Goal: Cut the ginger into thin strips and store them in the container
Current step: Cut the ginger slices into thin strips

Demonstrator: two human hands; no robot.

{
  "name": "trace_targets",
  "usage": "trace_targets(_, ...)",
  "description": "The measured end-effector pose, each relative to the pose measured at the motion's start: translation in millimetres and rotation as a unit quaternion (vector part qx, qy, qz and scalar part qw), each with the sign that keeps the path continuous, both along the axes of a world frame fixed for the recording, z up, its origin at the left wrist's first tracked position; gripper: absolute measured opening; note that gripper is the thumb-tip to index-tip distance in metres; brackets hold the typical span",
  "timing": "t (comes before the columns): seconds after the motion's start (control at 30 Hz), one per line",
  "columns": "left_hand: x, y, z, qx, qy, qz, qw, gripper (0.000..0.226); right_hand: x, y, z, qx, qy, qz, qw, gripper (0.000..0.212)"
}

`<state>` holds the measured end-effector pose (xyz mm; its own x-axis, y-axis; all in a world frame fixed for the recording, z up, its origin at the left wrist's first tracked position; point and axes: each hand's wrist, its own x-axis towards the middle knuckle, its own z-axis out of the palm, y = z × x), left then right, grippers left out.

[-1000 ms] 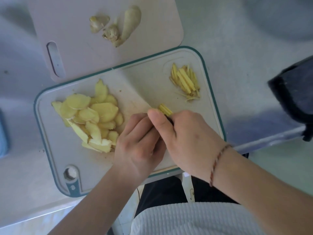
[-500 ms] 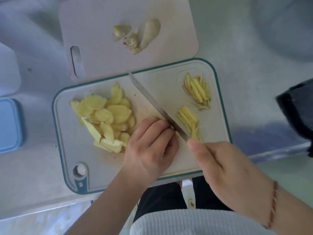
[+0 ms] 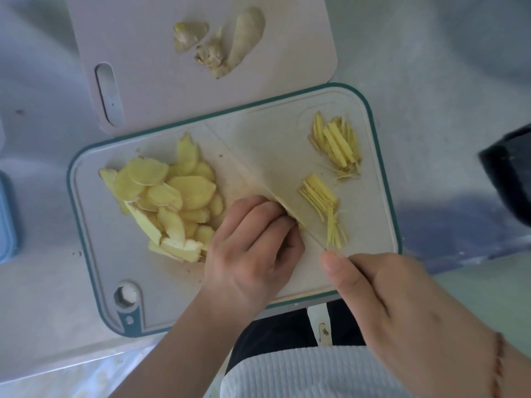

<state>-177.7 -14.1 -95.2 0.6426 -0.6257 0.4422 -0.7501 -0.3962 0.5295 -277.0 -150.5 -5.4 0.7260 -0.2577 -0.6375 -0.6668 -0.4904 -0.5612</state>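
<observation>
A pile of yellow ginger slices [image 3: 166, 193] lies on the left half of the teal-rimmed cutting board [image 3: 382, 168]. Two small heaps of ginger strips lie on the right half, one [image 3: 337, 145] near the far corner and one [image 3: 324, 208] nearer me. My left hand [image 3: 253, 248] has its fingers curled down over a ginger piece that is mostly hidden under them. My right hand [image 3: 402, 305] grips the knife handle; the knife blade [image 3: 258, 170] runs diagonally across the board against my left fingertips.
A pale pink board [image 3: 143, 53] behind carries ginger peel and knobs [image 3: 218, 44]. A blue container edge [image 3: 7, 219] shows at the far left. A dark object [image 3: 508, 179] sits at the right edge. The counter's front edge runs just below the board.
The knife drew back from the freshly cut strips and now rests against my left fingertips. The view also shifted, so the board sits further right and the blue container is mostly out of frame.
</observation>
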Motion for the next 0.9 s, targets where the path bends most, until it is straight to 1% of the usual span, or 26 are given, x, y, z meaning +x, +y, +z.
trace_targets(0.07, 0.3, 0.2, 0.8, -0.004, 0.007, -0.001, 1.000, 0.016, 3.0, 0.2, 1.3, -0.010, 0.004, 0.013, 1.000, 0.073)
trace_targets(0.2, -0.1, 2.0, 0.5, -0.005, 0.021, -0.012, 1.000, 0.015, 6.0, -0.6, 4.3, -0.007, 0.013, 0.006, 1.000, 0.074)
trace_targets(0.33, -0.7, 1.8, -1.9, -0.004, 0.000, 0.003, 1.000, 0.021, 5.3, 3.2, 4.0, -0.009, 0.026, -0.002, 1.000, 0.071)
trace_targets(0.5, 0.0, 1.1, -3.6, -0.009, -0.004, -0.003, 1.000, 0.017, 18.0, 4.1, -1.5, 0.007, 0.038, 0.000, 0.999, 0.076)
trace_targets(0.6, 0.9, -0.1, -3.2, -0.035, 0.002, -0.007, 0.999, 0.026, 39.6, 3.3, -5.2, -0.007, 0.022, 0.021, 1.000, 0.072)
trace_targets(0.7, 1.8, -2.8, -0.8, -0.059, 0.002, -0.006, 0.998, 0.022, 47.5, 5.7, -5.2, -0.013, 0.004, 0.040, 0.999, 0.072)
trace_targets(0.77, 1.9, -2.6, -2.6, -0.068, -0.001, -0.013, 0.998, 0.024, 48.1, 8.2, -7.8, -0.002, -0.001, 0.041, 0.999, 0.073)
trace_targets(0.9, 1.2, -0.5, -2.2, -0.054, -0.003, -0.016, 0.998, 0.021, 51.0, 7.5, -11.2, 0.009, -0.012, 0.046, 0.999, 0.076)
